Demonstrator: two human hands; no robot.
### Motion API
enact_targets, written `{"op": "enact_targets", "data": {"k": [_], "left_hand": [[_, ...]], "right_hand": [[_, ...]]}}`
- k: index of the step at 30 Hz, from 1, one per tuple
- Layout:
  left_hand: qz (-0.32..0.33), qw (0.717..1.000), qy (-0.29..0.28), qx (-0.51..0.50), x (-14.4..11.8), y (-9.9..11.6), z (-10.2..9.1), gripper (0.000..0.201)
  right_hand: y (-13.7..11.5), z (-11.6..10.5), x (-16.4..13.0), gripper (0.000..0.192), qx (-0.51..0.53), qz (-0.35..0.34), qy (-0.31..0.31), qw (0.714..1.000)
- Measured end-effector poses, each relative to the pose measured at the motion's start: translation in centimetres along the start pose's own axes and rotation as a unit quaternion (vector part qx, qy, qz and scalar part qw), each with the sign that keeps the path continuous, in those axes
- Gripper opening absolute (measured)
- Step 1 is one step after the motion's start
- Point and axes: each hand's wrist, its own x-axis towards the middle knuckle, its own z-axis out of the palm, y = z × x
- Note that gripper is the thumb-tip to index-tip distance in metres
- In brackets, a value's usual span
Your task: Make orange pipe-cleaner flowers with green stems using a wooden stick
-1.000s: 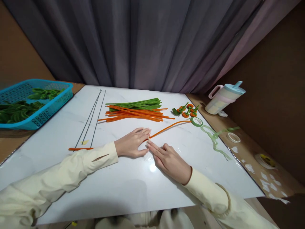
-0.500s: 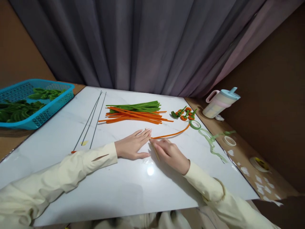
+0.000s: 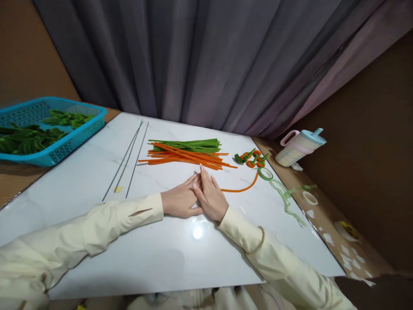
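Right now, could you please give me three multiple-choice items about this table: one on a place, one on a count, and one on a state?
1. Where is the blue basket?
A. at the left edge of the table
B. beside the pink cup
C. under the hands

2. How many thin dark wires lie on the white tabletop?
A. one
B. three
C. six

3. How are the left hand and right hand?
A. raised in the air
B. lying flat on the table, side by side and touching
C. each holding a tape roll

Answers:
1 A, the basket sits far left, holding green pieces.
2 B, three separate lines show left of the orange and green stems.
3 B, both palms face down, over one end of a curved orange stem.
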Motion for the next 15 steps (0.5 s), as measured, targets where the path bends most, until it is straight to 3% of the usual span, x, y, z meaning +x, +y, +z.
{"op": "enact_targets", "data": {"k": [4, 8, 15], "left_hand": [[-0.061, 0.998, -0.032, -0.013, -0.4, 0.5, 0.1, 0.083], [-0.064, 0.995, -0.068, -0.022, -0.5, 0.4, -0.3, 0.097], [-0.036, 0.996, -0.048, 0.066, -0.5, -0.1, -0.1, 0.092]], "right_hand": [[0.0, -0.4, -0.1, 0.064, -0.087, 0.028, -0.032, 0.995], [0.4, -0.6, -0.1, 0.062, -0.166, 0.067, -0.044, 0.983], [1.2, -1.0, -0.2, 0.062, -0.191, 0.076, -0.057, 0.977]]}}
